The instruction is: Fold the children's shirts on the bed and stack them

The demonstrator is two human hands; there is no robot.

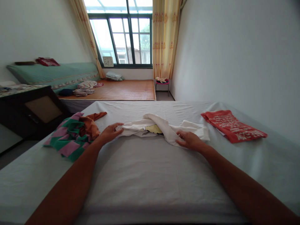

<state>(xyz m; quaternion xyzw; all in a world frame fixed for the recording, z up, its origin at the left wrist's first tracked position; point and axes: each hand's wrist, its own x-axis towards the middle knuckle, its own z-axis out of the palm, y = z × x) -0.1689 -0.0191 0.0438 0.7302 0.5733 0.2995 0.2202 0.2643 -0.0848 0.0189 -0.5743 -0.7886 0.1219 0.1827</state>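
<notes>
A crumpled white garment (161,126) with a yellow print lies across the middle of the white bed sheet (145,175). My left hand (109,132) grips its left end with the fingers closed on the cloth. My right hand (189,140) rests on the garment's right part, fingers pressing a fold of it. Both arms reach forward over the bed.
A heap of pink, green and orange clothes (75,134) lies left of my left hand. A folded red garment with white lettering (232,125) lies at the right near the wall. A dark cabinet (35,109) stands left of the bed; a second bed (122,89) and a window lie beyond.
</notes>
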